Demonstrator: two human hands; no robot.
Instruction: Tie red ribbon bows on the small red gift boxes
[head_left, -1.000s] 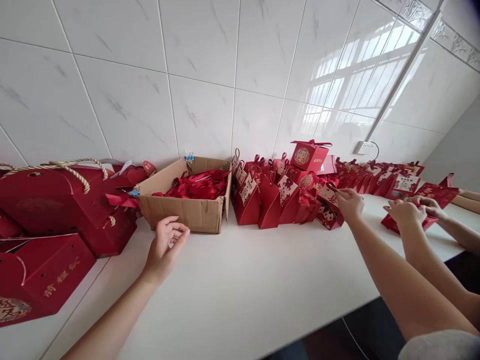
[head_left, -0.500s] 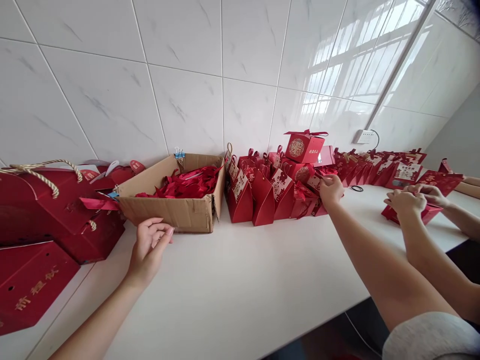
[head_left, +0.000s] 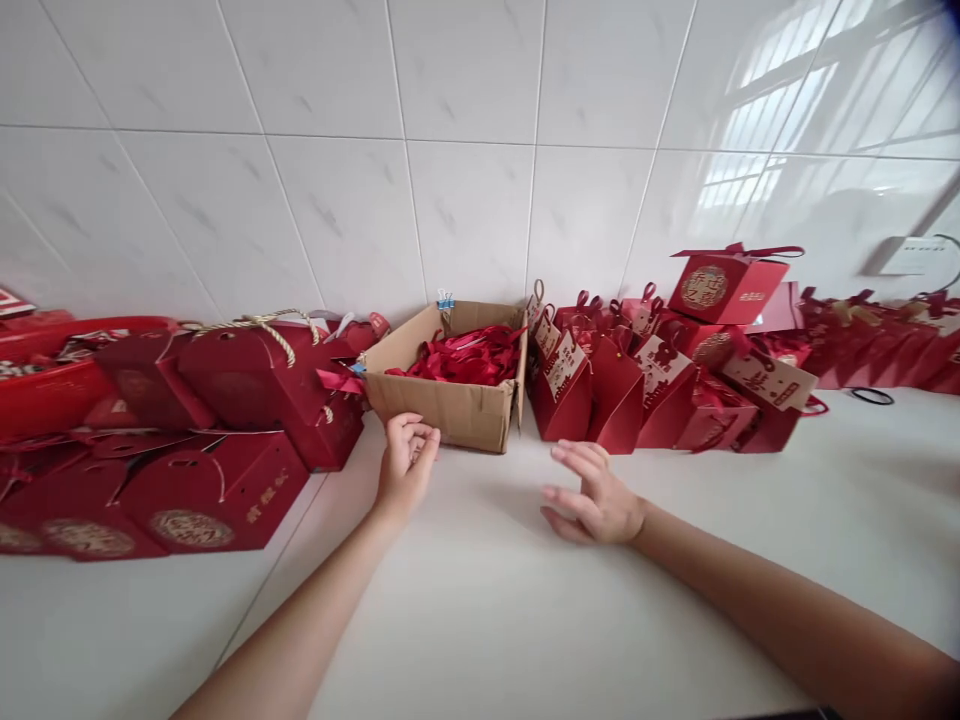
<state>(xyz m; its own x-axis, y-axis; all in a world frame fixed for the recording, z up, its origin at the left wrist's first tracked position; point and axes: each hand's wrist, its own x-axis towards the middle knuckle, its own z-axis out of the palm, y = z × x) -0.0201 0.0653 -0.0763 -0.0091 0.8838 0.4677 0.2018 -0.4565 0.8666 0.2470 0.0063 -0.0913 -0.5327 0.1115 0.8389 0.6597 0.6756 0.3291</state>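
My left hand [head_left: 405, 465] hovers by the front wall of a cardboard box [head_left: 450, 408], its fingers loosely curled and a gap showing before the thumb; I see nothing in it. A tangled heap of red ribbons [head_left: 472, 355] fills the box. Over the white tabletop [head_left: 480, 600], to the right, my right hand [head_left: 596, 500] is open, fingers spread, holding nothing. Just beyond it stand several red gift boxes [head_left: 615, 395] with ribbon loops and printed tags. One tagged box [head_left: 769, 395] sits at the right end of this group.
Larger red gift boxes with rope handles [head_left: 247, 380] are stacked at the left, beside a red basin [head_left: 56, 385]. A ribbon-tied box [head_left: 731, 285] tops the right group. Farther right are more red boxes [head_left: 885, 345] and a black ring [head_left: 872, 396]. A tiled wall [head_left: 472, 220] rises behind.
My right hand has left the tagged box at the right and come back toward the middle, opening. My left hand stays by the cardboard box. The view has turned left; the co-worker's hands are out of sight.
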